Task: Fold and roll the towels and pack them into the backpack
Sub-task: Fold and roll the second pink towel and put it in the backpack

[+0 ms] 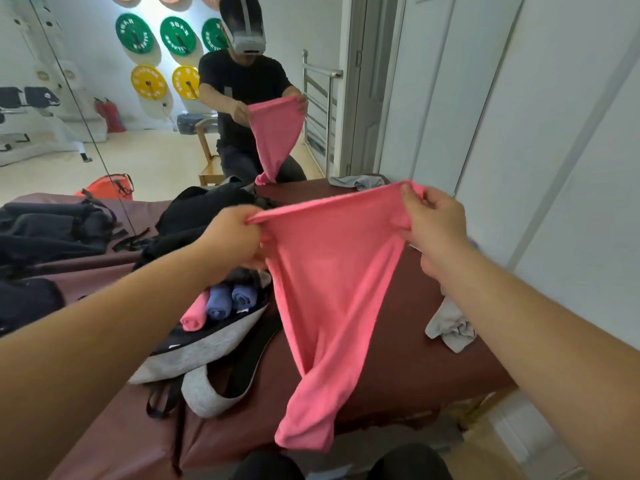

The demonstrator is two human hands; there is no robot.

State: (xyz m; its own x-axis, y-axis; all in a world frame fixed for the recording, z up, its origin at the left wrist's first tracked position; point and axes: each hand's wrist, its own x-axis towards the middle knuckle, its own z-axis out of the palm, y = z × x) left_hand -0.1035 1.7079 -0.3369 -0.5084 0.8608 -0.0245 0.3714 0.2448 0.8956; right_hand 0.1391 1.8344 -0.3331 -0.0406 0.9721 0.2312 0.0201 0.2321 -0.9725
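A pink towel (329, 289) hangs in the air above the maroon padded table (415, 358), stretched by its top edge. My left hand (235, 237) pinches the towel's left corner and my right hand (433, 220) grips its right corner. Its lower end dangles past the table's near edge. To the left lies the open backpack (207, 344), grey and black, with a rolled pink towel (194, 315) and two rolled blue towels (228, 299) inside. A crumpled grey towel (450, 327) lies on the table at the right, partly behind my right forearm.
A mirror (138, 116) along the far side reflects me, the towel and a gym room. Another grey towel (360, 181) lies at the table's far end. Dark bags (52, 230) sit at the left. A white wall (554, 133) runs close on the right.
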